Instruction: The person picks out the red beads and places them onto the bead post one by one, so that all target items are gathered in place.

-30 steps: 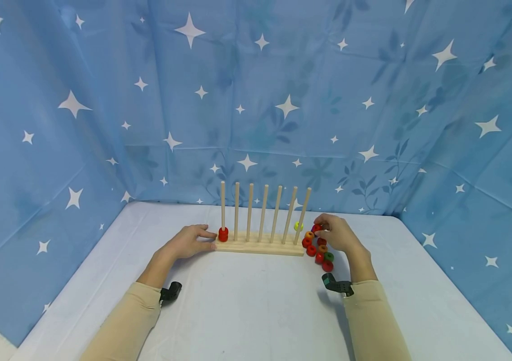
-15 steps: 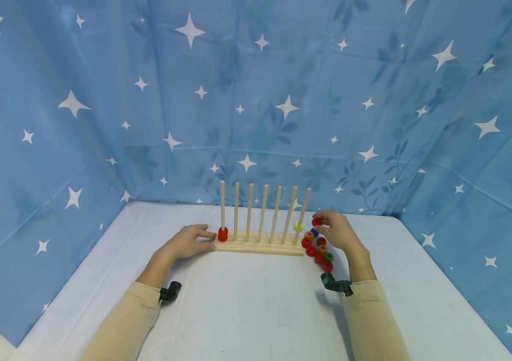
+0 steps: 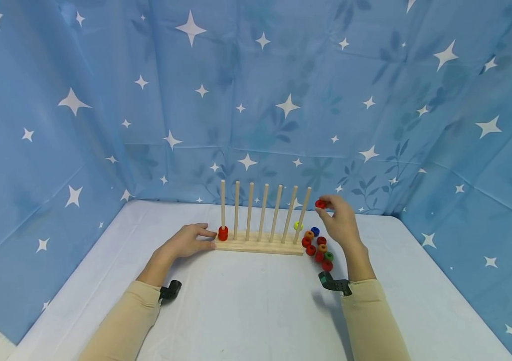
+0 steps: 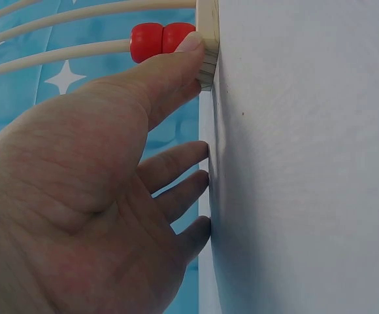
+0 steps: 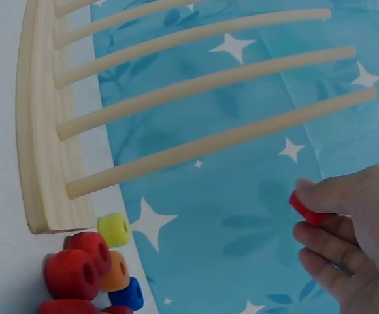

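My left hand (image 3: 189, 240) pinches the left end of a wooden peg rack (image 3: 260, 245) between thumb and forefinger; the other fingers rest on the table. Two red beads (image 4: 160, 40) sit stacked at the foot of the leftmost peg, beside the left thumb. In the air to the right of the rack, my right hand (image 3: 342, 223) pinches a red bead (image 3: 320, 204) between thumb and forefinger. The bead is level with the upper part of the rightmost peg (image 5: 222, 144) and apart from it. The right fingers partly hide it.
Loose beads lie at the rack's right end: a blue bead (image 3: 315, 231), a green bead (image 3: 329, 256), a yellow bead (image 5: 114, 229) and several red and orange ones. A white cloth covers the table (image 3: 246, 301). A blue star-patterned curtain (image 3: 256, 100) stands behind.
My right hand has lifted the red bead up from the loose beads, uncovering the blue one. The left hand has stayed at the rack's end.
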Available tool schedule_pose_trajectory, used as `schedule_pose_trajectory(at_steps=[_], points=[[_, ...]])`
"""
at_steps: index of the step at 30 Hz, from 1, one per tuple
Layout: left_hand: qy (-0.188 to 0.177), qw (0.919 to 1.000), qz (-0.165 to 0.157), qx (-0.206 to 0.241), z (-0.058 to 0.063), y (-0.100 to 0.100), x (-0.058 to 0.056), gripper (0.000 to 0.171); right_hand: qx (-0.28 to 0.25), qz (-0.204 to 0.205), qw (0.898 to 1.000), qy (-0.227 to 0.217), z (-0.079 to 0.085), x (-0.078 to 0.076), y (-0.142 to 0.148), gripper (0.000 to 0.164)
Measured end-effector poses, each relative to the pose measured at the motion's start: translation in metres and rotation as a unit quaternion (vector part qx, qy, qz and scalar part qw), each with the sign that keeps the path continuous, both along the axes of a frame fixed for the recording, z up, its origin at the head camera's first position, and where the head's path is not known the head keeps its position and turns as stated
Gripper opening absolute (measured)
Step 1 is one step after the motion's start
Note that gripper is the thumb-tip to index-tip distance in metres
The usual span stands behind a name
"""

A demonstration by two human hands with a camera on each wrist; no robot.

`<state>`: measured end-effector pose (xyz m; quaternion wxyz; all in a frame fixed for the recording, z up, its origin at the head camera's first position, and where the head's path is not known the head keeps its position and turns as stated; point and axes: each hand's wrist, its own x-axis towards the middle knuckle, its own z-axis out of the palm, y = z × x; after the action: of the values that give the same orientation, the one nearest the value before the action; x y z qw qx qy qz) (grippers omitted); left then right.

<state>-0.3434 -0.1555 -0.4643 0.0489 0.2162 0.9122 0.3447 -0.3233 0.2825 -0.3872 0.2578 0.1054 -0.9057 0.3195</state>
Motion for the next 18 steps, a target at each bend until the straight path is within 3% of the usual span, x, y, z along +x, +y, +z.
schedule_pose_trajectory(at_steps=[7, 13, 18], points=[[0.0, 1.0, -0.001, 0.002, 0.0, 0.0, 0.0, 0.045, -0.045, -0.011, 0.995, 0.093, 0.012, 0.005, -0.006, 0.031], [-0.004, 1.0, 0.001, 0.005, -0.002, 0.0, -0.001, 0.045, -0.082, -0.002, 0.98, 0.183, 0.021, 0.006, -0.015, 0.031], [-0.002, 1.0, 0.001, 0.008, -0.002, 0.0, -0.002, 0.045, -0.084, 0.001, 0.97, 0.227, 0.029, 0.009, -0.023, 0.031]])
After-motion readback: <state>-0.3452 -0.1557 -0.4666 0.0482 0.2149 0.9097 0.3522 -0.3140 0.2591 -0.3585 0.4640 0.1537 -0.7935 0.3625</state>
